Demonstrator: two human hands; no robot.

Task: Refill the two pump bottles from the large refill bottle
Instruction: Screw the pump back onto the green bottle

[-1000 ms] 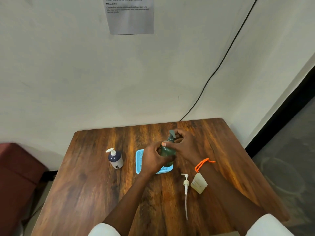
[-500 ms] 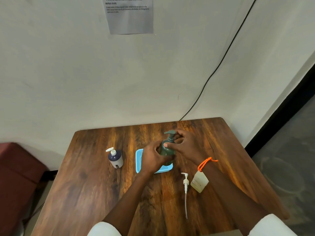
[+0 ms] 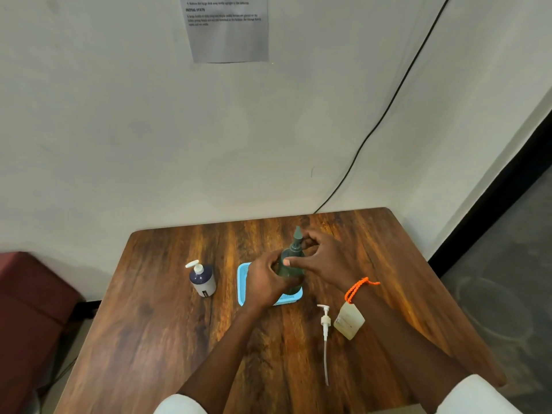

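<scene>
A dark green pump bottle point(image 3: 291, 259) stands upright in a light blue tray point(image 3: 242, 282) near the middle of the wooden table point(image 3: 167, 339). My left hand point(image 3: 265, 282) wraps around its body. My right hand point(image 3: 322, 259) grips its neck and pump top, whose nozzle points away from me. A small clear bottle point(image 3: 349, 321) without its pump stands near my right wrist, partly hidden by it. Its white pump with a long tube point(image 3: 325, 330) lies flat on the table beside it. A dark blue pump bottle point(image 3: 203, 279) with a white pump stands left of the tray.
The table butts against a white wall; a black cable point(image 3: 388, 109) runs down the wall to the table's back edge. A printed sheet point(image 3: 227, 28) hangs on the wall. A dark red seat point(image 3: 27, 309) is at the left, and floor lies to the right.
My right hand has turned the green bottle's pump top: the nozzle pointed left half a second ago and now points away from me. My left hand kept hold of the body.
</scene>
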